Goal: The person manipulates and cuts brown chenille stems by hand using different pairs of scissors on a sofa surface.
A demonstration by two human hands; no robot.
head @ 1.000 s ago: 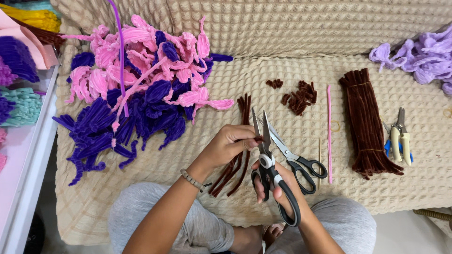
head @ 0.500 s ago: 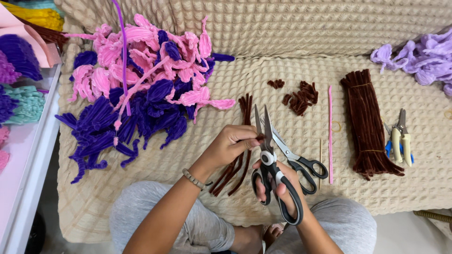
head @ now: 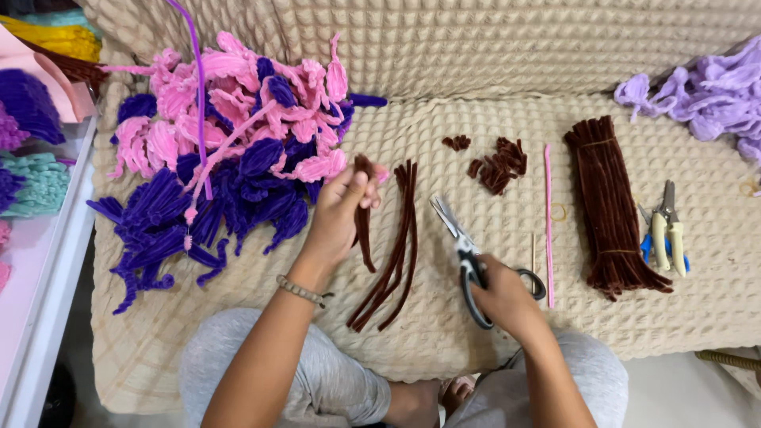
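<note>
Scissors (head: pixel 468 257) gripped in right hand (head: pixel 503 297), blades nearly shut, resting on blanket (head: pixel 491 63). Brown stems (head: pixel 363 226) pinched in left hand (head: pixel 337 218), beside loose stems (head: pixel 392 254). Best gathered with ends level, held firm, cut square.

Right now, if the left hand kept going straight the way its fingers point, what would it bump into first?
The left hand, holding a brown fuzzy pipe cleaner, points up and away from the person. It would probably meet the heap of pink fuzzy pipe-cleaner pieces first, though depth is hard to judge.
</note>
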